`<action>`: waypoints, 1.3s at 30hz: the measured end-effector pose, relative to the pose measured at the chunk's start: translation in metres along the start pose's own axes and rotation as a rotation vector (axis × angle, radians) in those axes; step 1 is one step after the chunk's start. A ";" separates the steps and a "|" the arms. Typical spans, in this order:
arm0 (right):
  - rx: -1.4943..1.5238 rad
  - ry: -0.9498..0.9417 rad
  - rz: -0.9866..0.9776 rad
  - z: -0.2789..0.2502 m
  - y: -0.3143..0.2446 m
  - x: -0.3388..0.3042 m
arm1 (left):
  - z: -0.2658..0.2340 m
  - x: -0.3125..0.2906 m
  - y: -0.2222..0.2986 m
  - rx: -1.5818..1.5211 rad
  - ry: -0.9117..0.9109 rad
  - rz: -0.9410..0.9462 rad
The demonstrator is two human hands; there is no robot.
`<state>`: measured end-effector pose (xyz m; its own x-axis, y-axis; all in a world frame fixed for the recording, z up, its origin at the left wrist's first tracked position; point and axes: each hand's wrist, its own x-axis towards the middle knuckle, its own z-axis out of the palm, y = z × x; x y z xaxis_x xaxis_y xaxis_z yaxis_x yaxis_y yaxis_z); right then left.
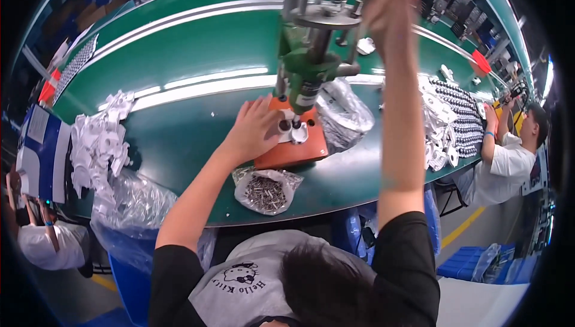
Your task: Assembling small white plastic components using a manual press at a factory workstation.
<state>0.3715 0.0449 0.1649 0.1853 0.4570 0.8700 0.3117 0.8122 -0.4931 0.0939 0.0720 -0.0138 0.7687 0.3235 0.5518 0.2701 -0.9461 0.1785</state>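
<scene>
Worn on the head, left of a side-by-side pair; pointed down and forward over the green bench (179,141). Held upright, unmirrored. Placed close above the work, with the green press (305,78) looming large near upper centre. Spread very wide (fisheye, bench edges bowed), from the grey shirt (269,303) below to a distant co-worker (509,162) at right.

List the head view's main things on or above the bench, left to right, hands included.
First heap of white parts, left hand, orange block, clear bag, right hand, second heap of white parts.
</scene>
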 end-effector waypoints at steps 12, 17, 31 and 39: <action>-1.463 -0.105 0.663 -0.117 -0.017 -0.252 | 0.004 0.019 -0.091 -0.420 0.077 -0.864; -1.766 -0.212 0.926 -0.135 -0.029 -0.299 | 0.010 -0.001 -0.110 -0.276 0.173 -0.541; -0.761 0.293 0.768 -0.125 -0.059 -0.266 | -0.168 -0.250 -0.153 0.611 0.123 -0.947; 0.219 0.190 1.200 0.073 -0.081 -0.220 | -0.088 -0.137 -0.043 -1.602 0.613 -0.978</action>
<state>0.2376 -0.0949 0.0137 0.3845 0.9098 -0.1565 -0.3081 -0.0334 -0.9508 -0.0740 0.0670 -0.0259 0.3438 0.9358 -0.0784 -0.5459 0.2671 0.7941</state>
